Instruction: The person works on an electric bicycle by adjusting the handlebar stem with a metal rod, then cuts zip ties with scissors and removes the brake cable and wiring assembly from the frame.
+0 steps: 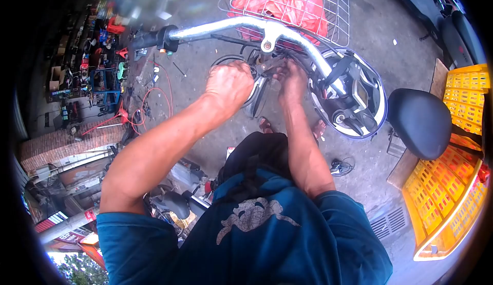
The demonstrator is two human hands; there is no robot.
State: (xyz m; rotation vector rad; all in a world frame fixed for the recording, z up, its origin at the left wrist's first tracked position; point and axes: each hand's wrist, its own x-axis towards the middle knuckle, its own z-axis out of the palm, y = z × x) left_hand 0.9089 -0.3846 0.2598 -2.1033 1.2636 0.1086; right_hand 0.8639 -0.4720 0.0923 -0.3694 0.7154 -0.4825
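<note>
The silver handlebar (221,27) of a cycle curves across the upper middle, with a black grip (146,40) at its left end. Below it, my left hand (230,82) is closed in a fist beside the cables and the front part of the cycle; whatever is in it is hidden. Close by on the right, my right hand (292,82) has its fingers bent in among dark cables under the handlebar clamp (269,40). What those fingers pinch is too small to tell. A black-and-white helmet (377,97) hangs on the right side of the handlebar.
A wire basket (339,15) holding a red bag (280,0) is ahead of the handlebar. Yellow crates (436,192) and a black seat (420,123) stand on the right. Tools and parts fill the left, where a red hose (169,92) lies on the floor.
</note>
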